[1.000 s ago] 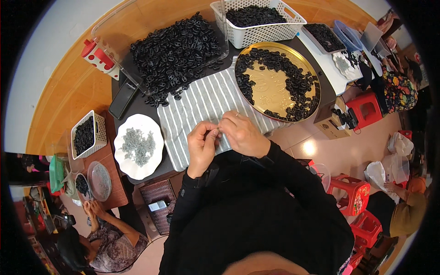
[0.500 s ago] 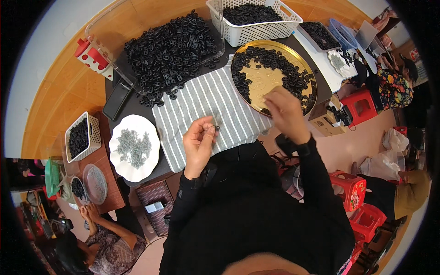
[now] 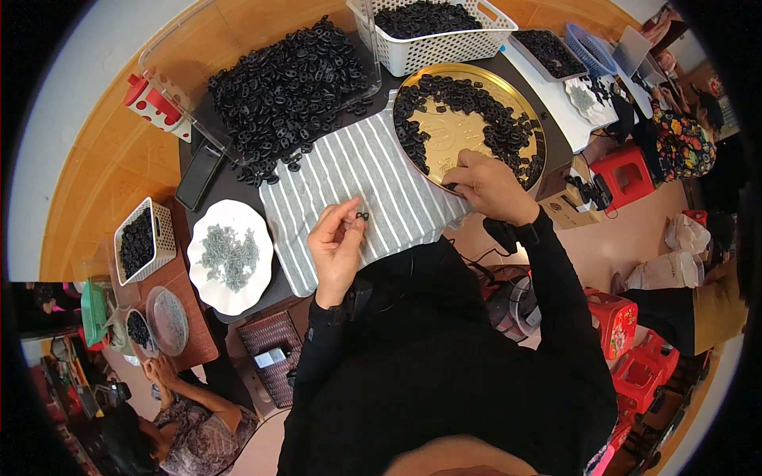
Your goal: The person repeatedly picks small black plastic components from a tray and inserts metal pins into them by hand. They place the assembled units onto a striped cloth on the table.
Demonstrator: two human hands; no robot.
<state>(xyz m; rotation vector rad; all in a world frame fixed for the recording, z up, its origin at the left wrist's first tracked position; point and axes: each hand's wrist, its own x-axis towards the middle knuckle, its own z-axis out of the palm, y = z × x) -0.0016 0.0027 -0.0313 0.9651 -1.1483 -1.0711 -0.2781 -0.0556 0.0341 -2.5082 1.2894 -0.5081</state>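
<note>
Above a grey-and-white striped cloth (image 3: 317, 182), my left hand (image 3: 336, 252) pinches a small black plastic part with holes (image 3: 362, 216) between thumb and fingers. My right hand (image 3: 494, 189) is closed at the near rim of a round gold tray (image 3: 444, 136), with a dark piece (image 3: 450, 187) showing at its fingertips. Black parts (image 3: 508, 135) lie in an arc round the tray. To the left, a white scalloped plate (image 3: 208, 278) holds a heap of small grey pieces (image 3: 230, 255), apart from both hands.
A clear bin (image 3: 147, 67) lies tipped with black parts (image 3: 286, 87) spilling out. Behind the tray stands a white basket (image 3: 444, 49). A phone (image 3: 200, 176) and a red-and-white cup (image 3: 159, 105) are at the left. Another person's hands (image 3: 161, 371) work at lower left.
My right hand has turned and come down to the tray's near rim, now with a dark piece at its fingertips. My left hand keeps its pinch on the black part, shifted slightly left.
</note>
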